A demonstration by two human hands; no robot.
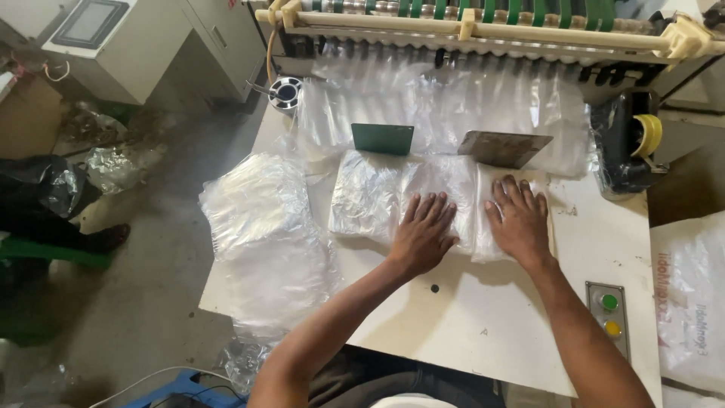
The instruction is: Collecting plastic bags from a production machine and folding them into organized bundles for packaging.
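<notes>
Both my hands lie flat, palms down, on a stack of clear plastic bags (461, 189) on a white machine table (468, 317). My left hand (423, 230) presses the middle of the stack with fingers spread. My right hand (518, 217) presses its right end. A second stack of clear bags (366, 196) lies just left of my left hand. Behind the stacks stand two upright stop plates, a green plate (383, 139) and a grey plate (504, 148).
A loose pile of clear bags (260, 219) hangs over the table's left edge. Clear film (445, 98) comes from a roller machine (483, 23) at the back. A tape dispenser (630, 140) stands at right. A button panel (609, 317) sits at front right.
</notes>
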